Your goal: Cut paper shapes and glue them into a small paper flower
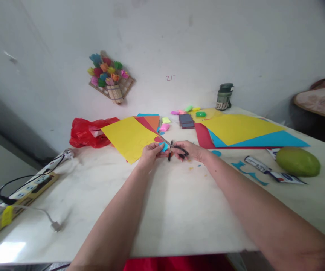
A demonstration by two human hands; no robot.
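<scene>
Scissors (181, 149) are being gripped in curled right hand (194, 149), blade gap unclear; blue paper piece (165, 146) is being pinched between hands by left hand (150, 152), fingertips closed. Some cutting looks done, blue offcuts (255, 175) lying right of right hand; remaining cuts can't be judged.

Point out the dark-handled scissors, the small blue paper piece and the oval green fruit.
Dark-handled metal scissors (183, 149), head view: dark handle.
Small blue paper piece (165, 147), head view: its middle.
Oval green fruit (298, 162), head view: its middle.
</scene>
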